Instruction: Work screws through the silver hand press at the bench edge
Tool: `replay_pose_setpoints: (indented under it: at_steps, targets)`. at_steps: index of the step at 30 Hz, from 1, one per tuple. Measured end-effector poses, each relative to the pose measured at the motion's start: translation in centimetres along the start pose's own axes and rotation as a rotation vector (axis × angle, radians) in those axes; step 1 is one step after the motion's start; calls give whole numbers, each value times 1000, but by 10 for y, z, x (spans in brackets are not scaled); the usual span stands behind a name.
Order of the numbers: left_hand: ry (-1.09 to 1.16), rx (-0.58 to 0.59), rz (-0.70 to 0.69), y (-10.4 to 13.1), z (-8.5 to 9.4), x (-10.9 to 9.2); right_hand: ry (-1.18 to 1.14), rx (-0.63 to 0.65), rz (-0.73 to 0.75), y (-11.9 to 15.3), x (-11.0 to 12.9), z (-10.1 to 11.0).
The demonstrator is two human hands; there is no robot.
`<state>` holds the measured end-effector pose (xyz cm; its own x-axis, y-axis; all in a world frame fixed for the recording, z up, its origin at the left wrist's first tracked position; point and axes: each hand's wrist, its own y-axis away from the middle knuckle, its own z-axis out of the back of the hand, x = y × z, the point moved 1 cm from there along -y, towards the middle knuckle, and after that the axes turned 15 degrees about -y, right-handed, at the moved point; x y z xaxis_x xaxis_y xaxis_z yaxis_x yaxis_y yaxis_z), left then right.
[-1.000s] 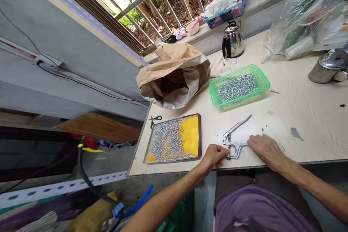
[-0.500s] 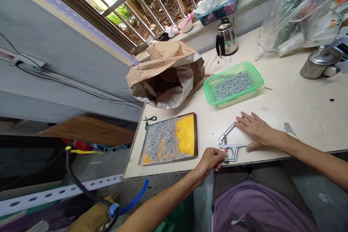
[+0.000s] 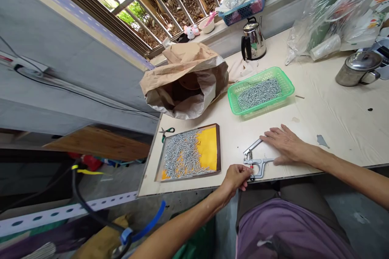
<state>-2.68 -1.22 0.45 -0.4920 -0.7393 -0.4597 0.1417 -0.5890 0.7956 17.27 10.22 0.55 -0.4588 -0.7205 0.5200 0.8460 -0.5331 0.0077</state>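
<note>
Near the front edge of the table lies a pair of silver hand-press pliers (image 3: 259, 164) with a spring and a small red part at its jaw. My left hand (image 3: 237, 176) is closed in a pinch at the jaw end; what sits between its fingertips is too small to make out. Over the handle ends rests my right hand (image 3: 284, 145), fingers stretched out on the upper lever and thumb by the lower handle. To the left, a shallow tray (image 3: 218, 149) with a yellow bottom holds many small silver metal pieces (image 3: 182, 156). More such pieces fill part of a green plastic basket (image 3: 261, 111) beyond the pliers.
An open brown paper bag (image 3: 185, 81) stands at the back left, with green-handled scissors (image 3: 166, 132) in front of it. Farther back are a steel kettle (image 3: 253, 40), a lidded metal mug (image 3: 358, 68) and clear plastic bags (image 3: 328, 20). A barred window borders the table.
</note>
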Motion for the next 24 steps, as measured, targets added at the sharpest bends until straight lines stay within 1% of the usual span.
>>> replay_pose_setpoints:
  at_steps: [4,9,12,15,18,24]
  targets:
    - [43,2,2,3,-1,1,-32,-24,48,3,-3,0]
    - [89,9,25,5,-3,2,-22,-71,-20,-5,-5,0]
    - [103,13,15,4,-3,3,-31,-59,22,-9,-3,-2]
    - [116,15,8,4,-3,4,-34,-26,54,-3,-1,-5]
    - [121,8,-1,3,-3,6,-13,3,27,7,2,-9]
    - [95,7,-24,-3,-6,13,15,-59,15,18,6,-13]
